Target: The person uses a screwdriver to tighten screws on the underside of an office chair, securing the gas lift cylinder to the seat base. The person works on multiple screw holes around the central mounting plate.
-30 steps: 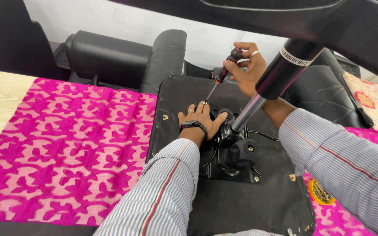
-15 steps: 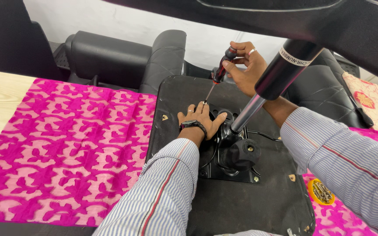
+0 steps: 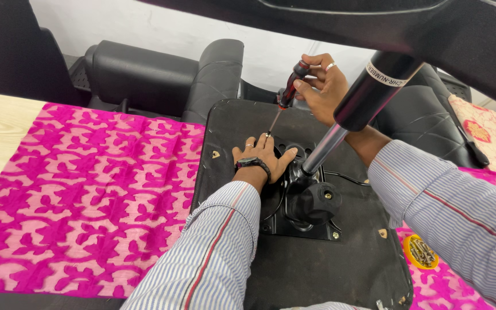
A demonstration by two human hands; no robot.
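The right hand (image 3: 325,86) is clenched around the red-and-black handle of a screwdriver (image 3: 285,95), its tip angled down at the black metal plate (image 3: 294,224) on the upturned seat base (image 3: 317,270). The left hand (image 3: 262,158) lies flat and open on that plate, fingers spread beside the tip, grasping nothing, just next to the gas cylinder (image 3: 351,117).

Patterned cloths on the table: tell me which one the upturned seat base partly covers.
The big pink cloth on the left; the black seat base overlaps its right edge. The paler, peach-toned cloth lies apart, far right.
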